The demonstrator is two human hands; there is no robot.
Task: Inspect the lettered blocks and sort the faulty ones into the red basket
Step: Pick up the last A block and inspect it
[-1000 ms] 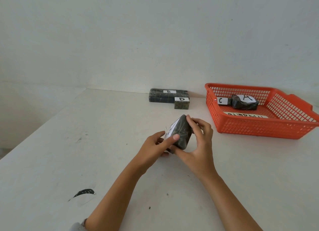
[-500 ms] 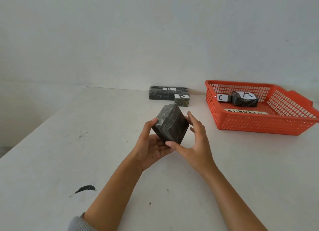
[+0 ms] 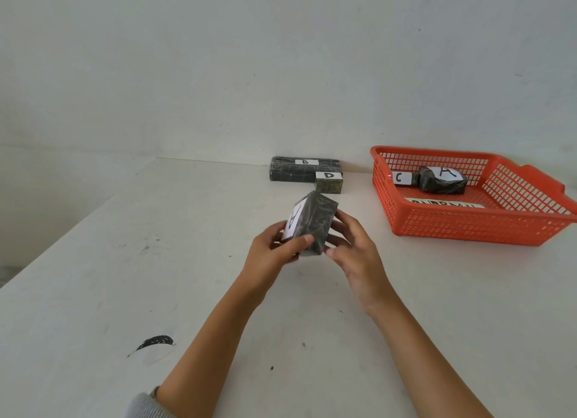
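Note:
Both hands hold one dark wrapped block [image 3: 315, 224] above the middle of the white table [image 3: 125, 261]. Its white letter label faces left. My left hand [image 3: 274, 252] grips the labelled side and near edge; my right hand [image 3: 356, 249] grips the right side. The red basket [image 3: 468, 227] stands at the right and holds a dark block marked A [image 3: 441, 180] and a block marked C [image 3: 402, 178]. At the back lie a long block marked B [image 3: 299, 169] and a small block marked D [image 3: 329, 183], touching each other.
A white wall rises straight behind the table. A paper strip with writing [image 3: 446, 204] lies on the basket floor. A black smear [image 3: 154, 342] marks the table at the near left. The table's left edge runs diagonally toward the back.
The block has been turned in my hands: half a second ago a plain dark face pointed at me, now the white label shows on its left side. Both hands shifted their grip.

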